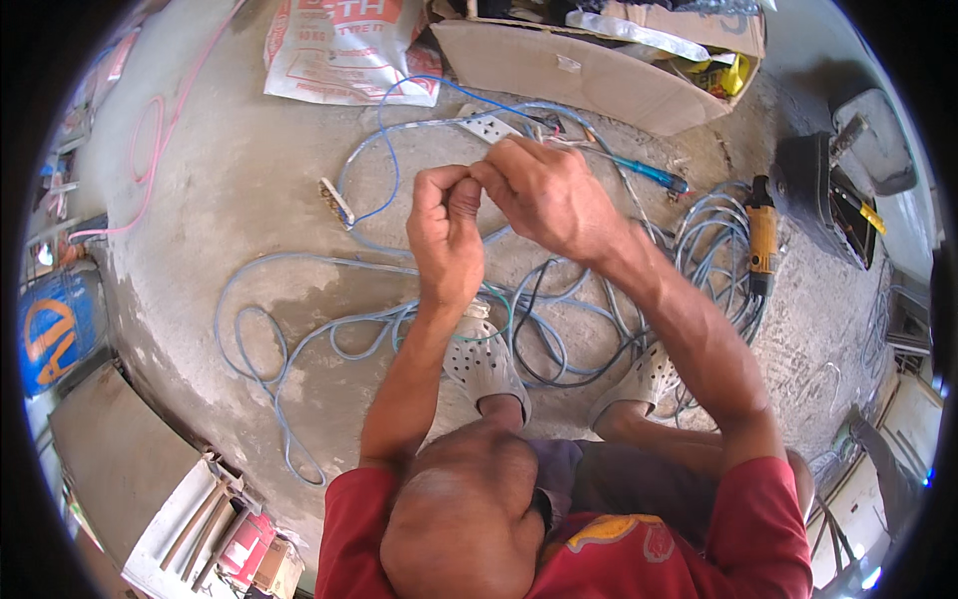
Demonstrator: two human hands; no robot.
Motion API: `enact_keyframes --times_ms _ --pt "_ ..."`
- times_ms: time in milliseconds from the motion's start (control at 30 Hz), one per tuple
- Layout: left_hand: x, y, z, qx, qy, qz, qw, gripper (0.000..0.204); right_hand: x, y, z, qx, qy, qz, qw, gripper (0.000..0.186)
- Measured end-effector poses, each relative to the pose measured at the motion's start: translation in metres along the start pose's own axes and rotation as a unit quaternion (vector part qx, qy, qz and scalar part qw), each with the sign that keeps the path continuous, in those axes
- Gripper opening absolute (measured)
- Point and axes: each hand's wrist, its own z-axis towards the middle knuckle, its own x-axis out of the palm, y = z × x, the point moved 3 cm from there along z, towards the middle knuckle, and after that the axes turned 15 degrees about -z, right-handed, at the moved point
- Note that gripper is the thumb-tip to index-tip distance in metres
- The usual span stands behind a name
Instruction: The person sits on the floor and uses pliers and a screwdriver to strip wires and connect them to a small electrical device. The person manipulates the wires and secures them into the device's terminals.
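Socket (485, 124): upper centre of frame, on the concrete floor, partly hidden behind the right hand (554, 195). From where the fingertips meet, it lies upward in the frame. Long axis slants upper left to lower right. Right hand nearer; left hand (446, 240) lower and a little to the left. Height of the hands over the floor hard to judge, so contact with the socket cannot be told.

Both hands narrow, thumb and finger pinched, the two pinches meeting just above frame centre. Whatever may be between the fingertips is hidden or too small to tell.

Blue wire (429, 77) arcs over the hands, upper centre, one end at the small strip (336, 203), left of the left hand. Teal tool (644, 172) right of the right hand, long axis slanting down to the right.

Farther out: cables (299, 254) looped across mid-frame, coiled at right beside the grinder (761, 235). Sack (349, 60) and carton (559, 75) along the top; open black box (803, 180) upper right; blue drum (62, 329) left edge.

Count: socket one, strip one, teal tool one, grinder one, sack one, carton one, black box one, drum one, clogs (481, 359) two, hands two. Cables too tangled to count.
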Motion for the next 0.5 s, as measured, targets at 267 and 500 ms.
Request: enact_keyframes --times_ms 267,500 --pt "-0.011 -0.008 0.001 -0.032 0.06 0.035 0.997 0.021 0.005 -0.004 -0.021 0.198 0.104 0.29 0.93 0.024" --pt "-0.006 -0.022 0.003 0.056 0.088 0.091 0.99 0.017 -0.014 -0.004 -0.017 0.111 0.095 0.254 0.956 0.023"
